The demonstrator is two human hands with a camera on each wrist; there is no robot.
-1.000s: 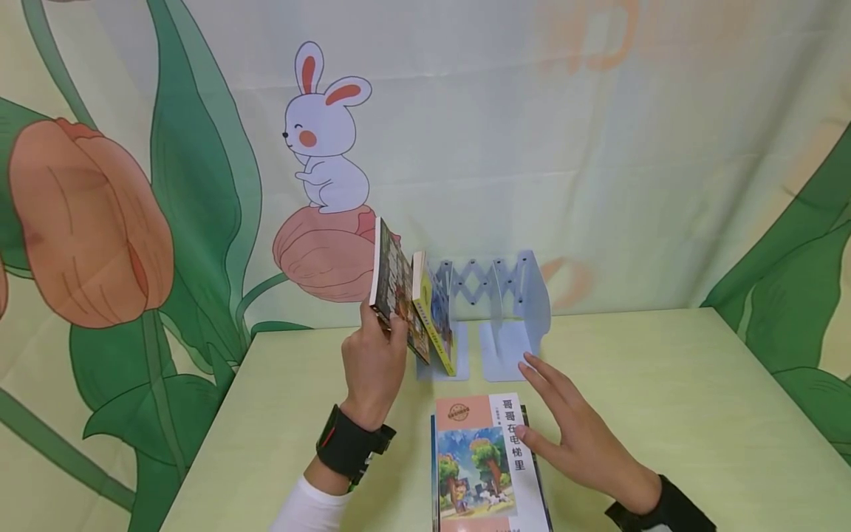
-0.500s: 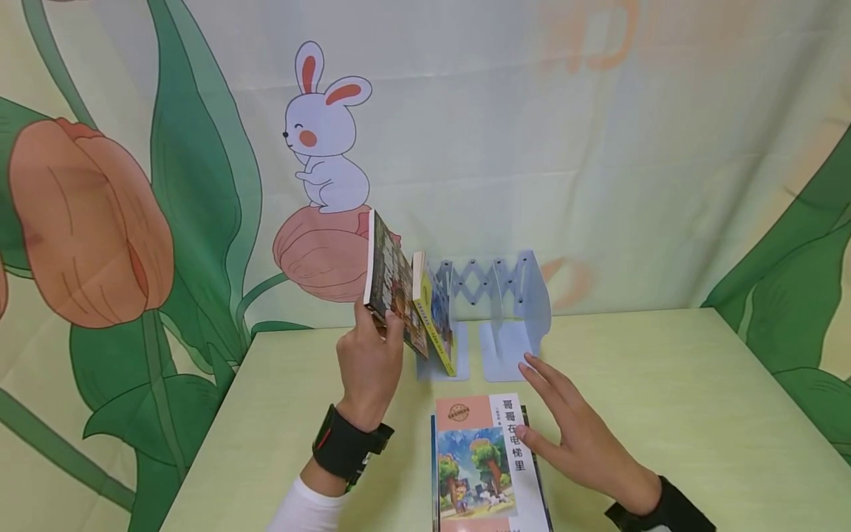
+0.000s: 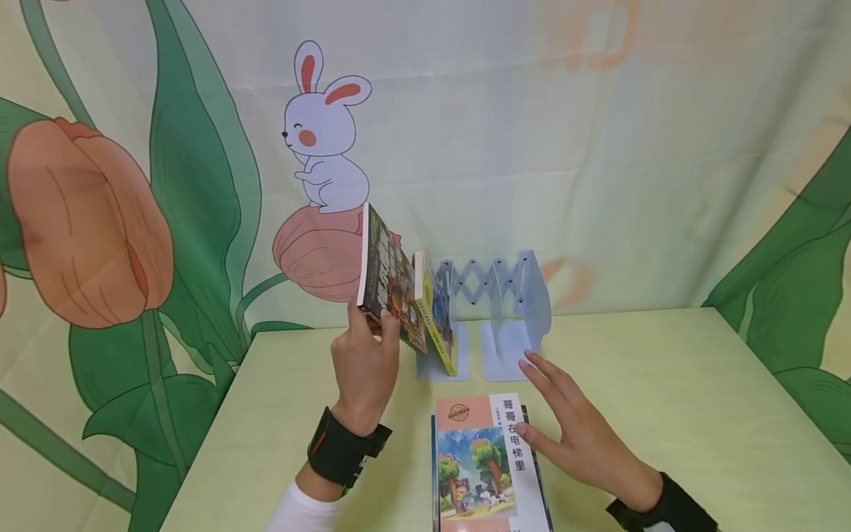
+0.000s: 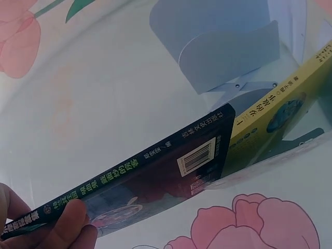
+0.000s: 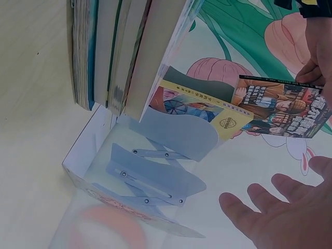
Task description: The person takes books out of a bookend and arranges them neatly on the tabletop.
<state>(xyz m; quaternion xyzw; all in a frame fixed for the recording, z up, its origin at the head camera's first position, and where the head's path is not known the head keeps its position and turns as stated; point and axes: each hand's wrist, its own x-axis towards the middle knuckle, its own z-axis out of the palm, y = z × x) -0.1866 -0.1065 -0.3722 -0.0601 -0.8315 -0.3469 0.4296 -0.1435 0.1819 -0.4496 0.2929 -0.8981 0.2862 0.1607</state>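
Note:
My left hand (image 3: 366, 369) pinches the lower end of a dark-covered book (image 3: 391, 284), thumb on the near face. That book is tilted, its far end raised to the upper left. Its black spine (image 4: 140, 162) and a barcode show in the left wrist view. Just right of it a yellow-spined book (image 3: 435, 329) leans in the left part of a pale blue expanding bookend (image 3: 535, 303). My right hand (image 3: 585, 436), fingers spread, is beside a stack of books topped by a pink-and-white one (image 3: 475, 473). It grips nothing.
The bookend stands at the back of the pale green table (image 3: 665, 384), close to a printed cloth backdrop (image 3: 631, 185). In the right wrist view the stack's page edges (image 5: 132, 57) rise in front of the bookend. The stack lies near the table's front.
My left hand has drawn the dark book a little to the left and up, widening the space between it and the yellow-spined book. The right hand stays almost still.

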